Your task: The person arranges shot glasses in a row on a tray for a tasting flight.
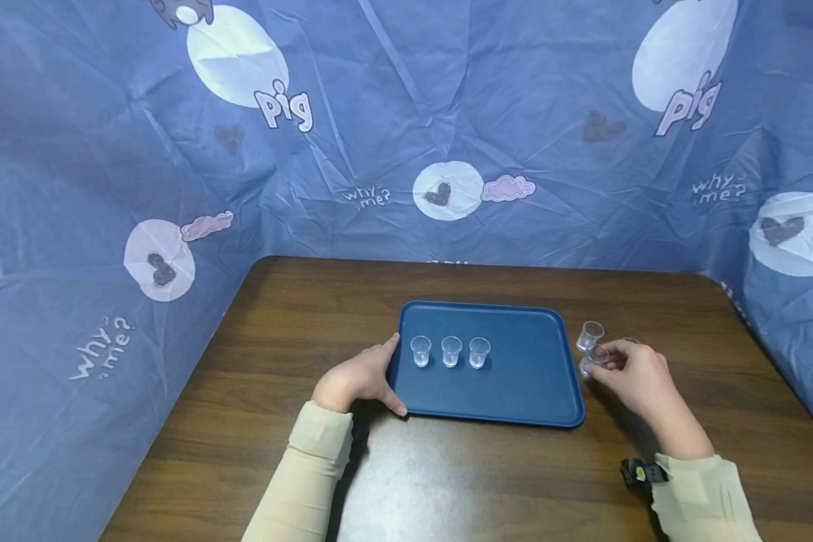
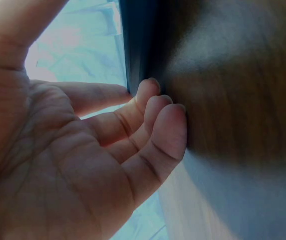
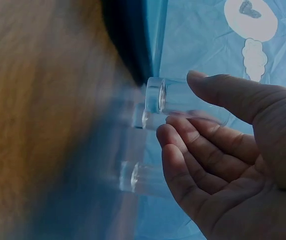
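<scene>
Clear cup (image 3: 156,95) within right grip (image 1: 642,376)

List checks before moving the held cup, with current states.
1. Right hand pinching the held cup: ok, between thumb and fingers.
2. Held cup off the table: cannot tell.
3. Held cup over the tray: not ok, it's beside the right edge.
4. Left hand on tray: ok, touching the left side.
5. Three tray cups upright: ok, in a row.
6. Bare space on tray: ok, right of the row.
</scene>
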`<move>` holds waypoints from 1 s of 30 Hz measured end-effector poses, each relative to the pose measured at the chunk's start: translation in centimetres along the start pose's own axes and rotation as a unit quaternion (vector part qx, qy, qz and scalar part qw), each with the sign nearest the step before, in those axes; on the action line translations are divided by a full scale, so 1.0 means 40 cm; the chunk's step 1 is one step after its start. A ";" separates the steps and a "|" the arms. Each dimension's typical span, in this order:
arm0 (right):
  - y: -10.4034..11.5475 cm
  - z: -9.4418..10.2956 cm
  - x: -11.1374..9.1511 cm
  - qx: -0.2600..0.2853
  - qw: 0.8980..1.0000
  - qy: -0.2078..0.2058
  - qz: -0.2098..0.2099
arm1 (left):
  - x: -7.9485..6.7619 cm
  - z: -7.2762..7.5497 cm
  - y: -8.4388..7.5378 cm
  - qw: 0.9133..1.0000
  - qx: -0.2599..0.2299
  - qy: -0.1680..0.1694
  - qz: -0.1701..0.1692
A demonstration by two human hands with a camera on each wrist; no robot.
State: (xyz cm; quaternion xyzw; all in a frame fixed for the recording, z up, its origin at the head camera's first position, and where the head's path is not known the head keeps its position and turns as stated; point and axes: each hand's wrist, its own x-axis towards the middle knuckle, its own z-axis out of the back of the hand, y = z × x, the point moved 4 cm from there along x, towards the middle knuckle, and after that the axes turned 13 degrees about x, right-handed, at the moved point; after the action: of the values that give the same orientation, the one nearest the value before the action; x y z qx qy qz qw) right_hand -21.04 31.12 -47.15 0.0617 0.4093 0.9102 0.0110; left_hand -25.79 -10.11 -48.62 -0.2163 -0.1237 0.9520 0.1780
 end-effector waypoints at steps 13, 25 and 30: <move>0.069 -0.028 0.014 0.009 0.999 0.028 0.042 | 0.003 0.001 0.000 1.000 -0.001 -0.002 0.000; 0.130 -0.102 0.028 0.038 0.996 0.067 0.052 | 0.004 -0.001 0.004 1.000 -0.002 0.000 0.003; 0.155 -0.126 0.036 0.040 0.995 0.071 0.061 | 0.003 -0.002 0.003 1.000 -0.001 0.003 0.006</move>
State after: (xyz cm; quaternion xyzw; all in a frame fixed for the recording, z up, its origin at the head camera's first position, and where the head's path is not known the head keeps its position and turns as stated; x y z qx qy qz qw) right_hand -22.87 23.35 -45.68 0.0219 0.4403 0.8943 -0.0762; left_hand -25.91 -10.17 -48.77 -0.2199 -0.1226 0.9523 0.1722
